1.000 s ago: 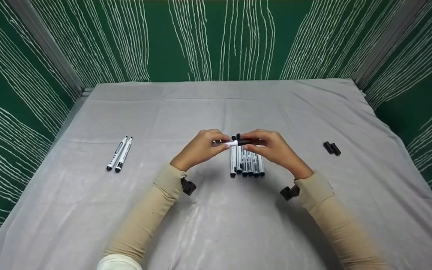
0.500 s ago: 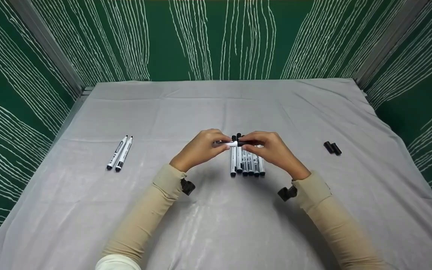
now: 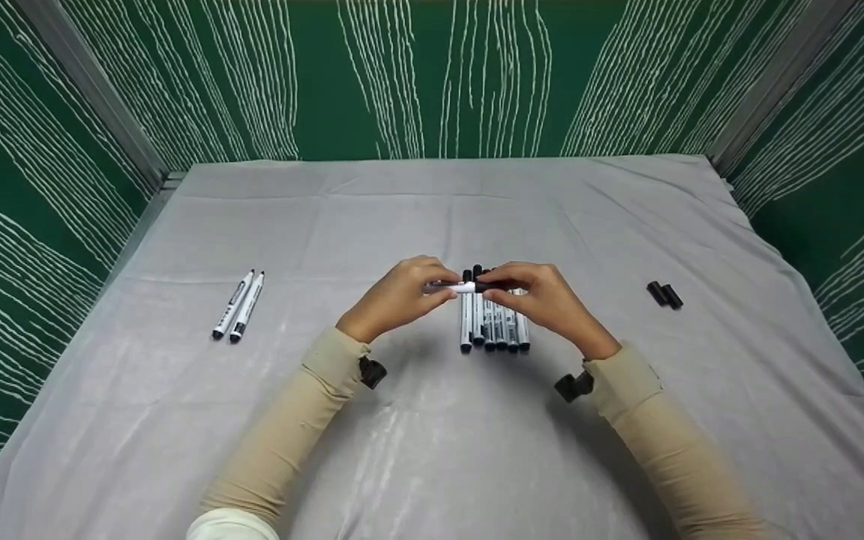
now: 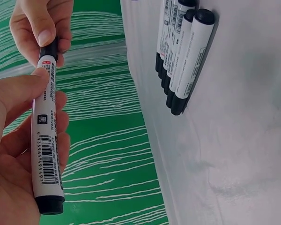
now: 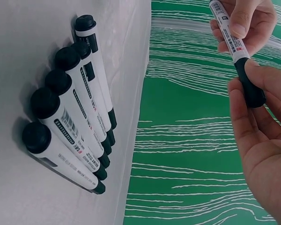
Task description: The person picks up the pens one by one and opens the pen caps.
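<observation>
Cloth (image 3: 402,225): evenly lit, pale glare streaks near the front.
Sleeves (image 3: 676,446): soft shadows beneath, suggesting overhead light.
Right wall (image 3: 837,150): dimmer low down.
Held marker (image 4: 46,129): print crisp in left wrist view, soft and unreadable from the head.

The head view looks forward and down from high up, far enough back to take in both forearms, the cloth-covered table (image 3: 372,217) and, across the top of the frame, the green wall (image 3: 327,90). The left wrist view sits close to the left hand (image 4: 11,161), tipped sideways, with the table filling the right of its frame; the right wrist view, equally near the right hand (image 5: 267,150), puts the table at left. Both wrist views share the held marker (image 4: 47,126), upper left in one, upper right in the other
</observation>
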### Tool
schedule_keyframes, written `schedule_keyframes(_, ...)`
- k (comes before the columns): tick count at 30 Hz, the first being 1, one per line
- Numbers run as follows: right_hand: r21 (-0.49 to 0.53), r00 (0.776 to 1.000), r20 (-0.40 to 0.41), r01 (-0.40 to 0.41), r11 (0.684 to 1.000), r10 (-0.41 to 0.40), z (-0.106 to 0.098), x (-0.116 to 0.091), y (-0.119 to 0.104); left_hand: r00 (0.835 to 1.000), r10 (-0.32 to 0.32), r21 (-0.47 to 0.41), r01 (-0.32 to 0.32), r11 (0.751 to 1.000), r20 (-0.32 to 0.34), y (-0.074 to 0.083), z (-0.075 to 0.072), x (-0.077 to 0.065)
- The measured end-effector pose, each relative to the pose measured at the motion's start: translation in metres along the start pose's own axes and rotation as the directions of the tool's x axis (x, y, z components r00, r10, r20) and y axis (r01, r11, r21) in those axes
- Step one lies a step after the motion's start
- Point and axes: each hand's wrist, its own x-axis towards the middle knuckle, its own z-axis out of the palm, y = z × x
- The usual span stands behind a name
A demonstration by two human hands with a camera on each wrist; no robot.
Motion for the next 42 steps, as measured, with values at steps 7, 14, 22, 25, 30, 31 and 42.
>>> schedule_keyframes(7, 0.008, 1.0, 0.004, -0.005, 1.0, 0.005, -0.002, 0.0, -0.001, 1.0, 0.009, 0.009, -0.009, 1.0, 0.0, -0.002, -0.001, -0.001)
schedule_keyframes(14, 0.011, 1.0, -0.013, -0.014, 1.0, 0.014, -0.005, -0.003, 0.0, 1.0, 0.008, -0.007, -0.008, 1.0, -0.008, -0.004, -0.003, -0.002)
schedule_keyframes(22, 0.02, 0.999, -0.009, -0.052, 0.998, 0.052, -0.009, -0.005, 0.002, 0.999, -0.014, -0.028, 0.014, 1.0, -0.035, -0.01, -0.006, -0.008)
schedule_keyframes(25, 0.029, 0.998, -0.01, -0.064, 0.998, 0.064, -0.009, -0.006, 0.003, 0.999, -0.032, -0.03, 0.031, 0.999, -0.042, -0.013, -0.007, -0.01)
schedule_keyframes(30, 0.034, 0.997, -0.012, -0.082, 0.996, 0.082, -0.01, -0.007, 0.004, 0.996, -0.07, -0.036, 0.068, 0.997, -0.056, -0.017, -0.011, -0.016)
schedule_keyframes(31, 0.034, 0.996, -0.013, -0.084, 0.996, 0.085, -0.01, -0.007, 0.004, 0.995, -0.083, -0.037, 0.081, 0.996, -0.059, -0.018, -0.012, -0.017)
schedule_keyframes(42, 0.034, 0.994, -0.016, -0.109, 0.994, 0.109, -0.011, -0.009, 0.005, 0.963, -0.244, -0.068, 0.237, 0.969, -0.118, -0.038, -0.028, -0.036)
